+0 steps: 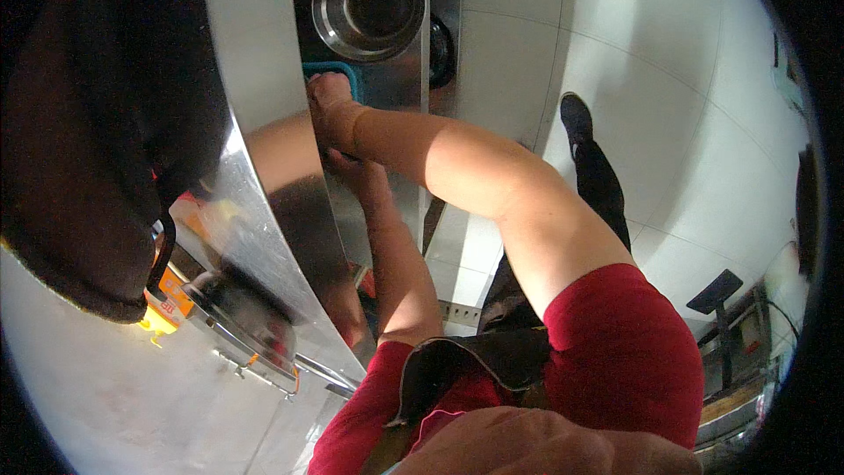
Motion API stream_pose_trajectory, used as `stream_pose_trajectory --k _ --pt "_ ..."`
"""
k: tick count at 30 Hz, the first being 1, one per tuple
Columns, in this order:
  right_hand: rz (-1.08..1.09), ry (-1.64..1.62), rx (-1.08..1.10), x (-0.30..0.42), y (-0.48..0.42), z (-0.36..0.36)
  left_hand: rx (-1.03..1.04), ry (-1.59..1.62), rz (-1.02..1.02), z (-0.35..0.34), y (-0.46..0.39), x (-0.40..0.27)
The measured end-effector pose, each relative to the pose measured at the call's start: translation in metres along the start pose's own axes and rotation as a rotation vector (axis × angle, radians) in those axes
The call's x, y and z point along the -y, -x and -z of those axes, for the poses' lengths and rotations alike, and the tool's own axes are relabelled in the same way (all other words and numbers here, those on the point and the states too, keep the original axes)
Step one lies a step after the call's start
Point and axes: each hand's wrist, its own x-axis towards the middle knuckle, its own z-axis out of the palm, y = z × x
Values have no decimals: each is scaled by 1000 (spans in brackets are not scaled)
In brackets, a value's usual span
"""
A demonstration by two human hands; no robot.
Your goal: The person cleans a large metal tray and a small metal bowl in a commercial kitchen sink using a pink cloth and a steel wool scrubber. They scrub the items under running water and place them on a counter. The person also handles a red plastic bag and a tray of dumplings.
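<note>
Both arms reach under the edge of a stainless steel counter (264, 79) onto a metal lower shelf (395, 89). My right hand (331, 94) is at a teal plastic container (343, 68), its back towards me and its fingers mostly hidden. Whether it grips the container or something inside cannot be seen. Just below the right wrist, my left hand (359, 175) extends beneath the counter edge. Its fingertips are in shadow and partly covered, so any hold there is hidden. A round stainless steel pot (369, 6) stands on the shelf beyond the teal container.
A dark round object (440, 51) sits beside the shelf's outer edge. Pale floor tiles (508, 66) lie to the right, where a dark shoe (577, 119) shows. On the counter's left are a metal lid or pan (247, 316) and an orange-yellow package (168, 303). A dark cap brim blocks the upper left.
</note>
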Motion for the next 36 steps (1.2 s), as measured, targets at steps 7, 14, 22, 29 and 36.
stream_pose_trajectory --k 7,14,22,29,36 --pt "78 156 -271 71 78 86 42 117 61 106 -53 12" --pt "63 317 -580 44 126 51 423 -211 -112 189 56 -32" --pt "-218 81 -212 210 315 49 721 384 -590 424 187 -71" --pt "-240 -161 169 378 456 50 294 526 -204 634 223 -46" --pt "236 238 -349 597 344 76 -369 187 -289 784 75 -2"
